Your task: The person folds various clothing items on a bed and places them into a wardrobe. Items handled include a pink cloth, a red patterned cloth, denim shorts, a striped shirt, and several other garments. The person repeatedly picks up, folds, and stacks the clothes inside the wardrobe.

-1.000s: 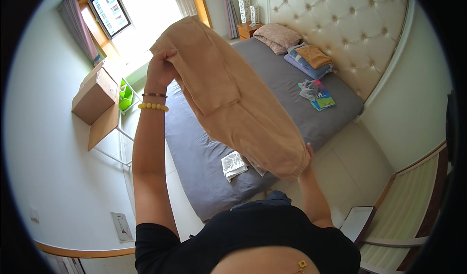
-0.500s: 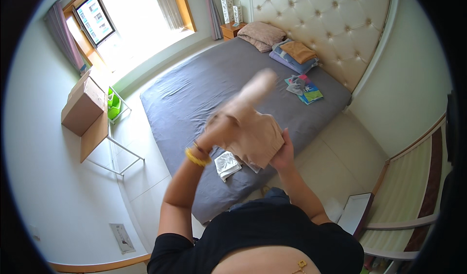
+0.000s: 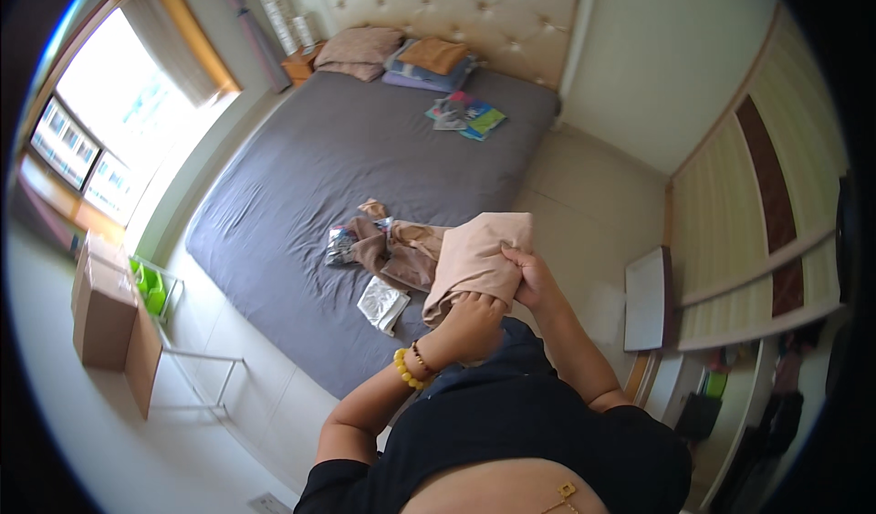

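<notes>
Across the middle of the room, bed (image 3: 301, 163): one, grey-sheeted; I take every place from it.
Cardboard box (image 3: 105, 309): I count one, left of the bed.
Patterned pillow (image 3: 360, 49): at the bed's head end; one or two, I cannot tell.
Folded stack (image 3: 429, 67): at the bed's head end, right of the pillow; at least three pieces, ochre on top, blue and lavender beneath.
Beige garment (image 3: 484, 240): one, doubled up and held over the bed's near right corner. I judge the step in hand to be folding it; the next move, I'd say, calls for pinning the upper part while the lower edge is tucked and smoothed.
Brown clothing heap (image 3: 406, 263): on the bed's near end, crumpled, partly behind the garment; too tangled for me to count.
Bright packet (image 3: 484, 122): seemingly one, toward the bed's far right, a grey crumpled item (image 3: 450, 113) against it.
White packet (image 3: 383, 304): one, on the bed's near end.
Silver packet (image 3: 340, 245): one, on the bed, at the heap's left.
Right hand (image 3: 534, 272): grip pinching the garment, thumb on top, fingers hidden beneath.
Left hand (image 3: 467, 325): grip closed on the garment's lower edge.
Bracelets (image 3: 408, 368): two, on the left wrist.
</notes>
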Available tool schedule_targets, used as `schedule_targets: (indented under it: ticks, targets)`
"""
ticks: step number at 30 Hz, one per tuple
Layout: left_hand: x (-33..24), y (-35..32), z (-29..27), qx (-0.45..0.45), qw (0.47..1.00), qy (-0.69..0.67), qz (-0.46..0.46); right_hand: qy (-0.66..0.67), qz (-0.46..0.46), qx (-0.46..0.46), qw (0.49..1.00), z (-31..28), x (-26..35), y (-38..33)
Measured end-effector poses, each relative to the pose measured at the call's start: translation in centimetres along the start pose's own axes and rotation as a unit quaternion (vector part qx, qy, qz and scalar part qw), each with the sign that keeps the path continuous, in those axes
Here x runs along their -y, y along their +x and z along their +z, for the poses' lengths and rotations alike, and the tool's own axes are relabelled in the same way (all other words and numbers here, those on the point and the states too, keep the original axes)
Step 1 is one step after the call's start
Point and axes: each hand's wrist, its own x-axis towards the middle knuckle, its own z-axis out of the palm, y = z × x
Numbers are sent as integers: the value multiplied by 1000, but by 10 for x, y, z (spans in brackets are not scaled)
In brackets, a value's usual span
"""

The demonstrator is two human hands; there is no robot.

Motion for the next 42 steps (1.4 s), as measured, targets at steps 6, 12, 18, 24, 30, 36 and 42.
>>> schedule_targets:
  ticks: [6,12,18,24,30,36,42]
  targets:
    - [26,12,19,-22,809,-586,-45,-187,-164,-42,968,-22,68,-66]
    - [37,80,73,53,431,-894,-107,-641,-135,-25,755,8,95,-126]
    - [-39,147,152,185,278,-941,-57,-814,-238,137,512,-80,33,-191]
    - [-157,168,195,251,415,-863,-139,-580,-391,-107,707,-159,95,-310]
    - [-281,198,247,364,468,-791,-152,-251,-319,-331,852,-295,123,-406]
    - [-390,227,267,439,477,-747,-146,3,-269,-283,921,-325,118,-497]
    - [-484,269,271,498,427,-748,-100,71,-368,-401,836,-365,109,-566]
